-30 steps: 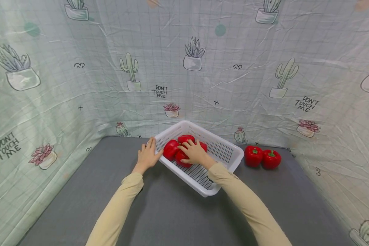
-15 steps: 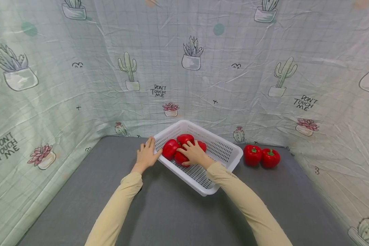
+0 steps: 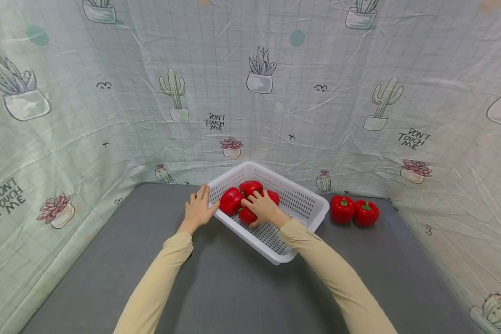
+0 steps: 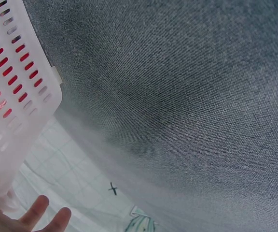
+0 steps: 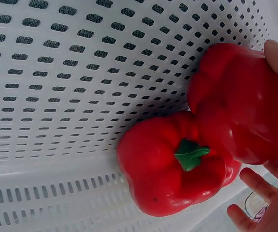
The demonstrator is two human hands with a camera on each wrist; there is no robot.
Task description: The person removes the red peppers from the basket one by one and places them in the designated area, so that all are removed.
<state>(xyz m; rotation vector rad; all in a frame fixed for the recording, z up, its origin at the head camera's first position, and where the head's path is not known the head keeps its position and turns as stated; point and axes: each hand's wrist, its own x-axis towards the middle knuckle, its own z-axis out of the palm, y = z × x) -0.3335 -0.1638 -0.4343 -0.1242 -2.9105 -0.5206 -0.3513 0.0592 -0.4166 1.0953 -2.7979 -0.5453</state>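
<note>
Inside a white perforated plastic basket (image 3: 292, 185) lie several red bell peppers. My right hand (image 3: 265, 208) reaches in over the far rim's near side and grips one red bell pepper (image 3: 247, 216), with the thumb and fingers on opposite sides of it in the right wrist view (image 5: 245, 106). Next to it there lies another bell pepper (image 5: 156, 166) with its green stem showing. At the basket's left corner, my left hand (image 3: 197, 210) touches the rim, fingers straight and spread; two fingertips (image 4: 37, 210) stand outside the basket wall (image 4: 28, 101) in the left wrist view.
Two more red bell peppers (image 3: 354, 211) stand upright, side by side, right of the basket on the dark grey table (image 3: 242, 292). A cactus-printed curtain (image 3: 217, 69) surrounds the table at the back and both sides.
The pepper under my right hand has turned a little, and a bit of green stem now shows on it. My left hand has stayed at the basket's corner; the whole view has shifted slightly.
</note>
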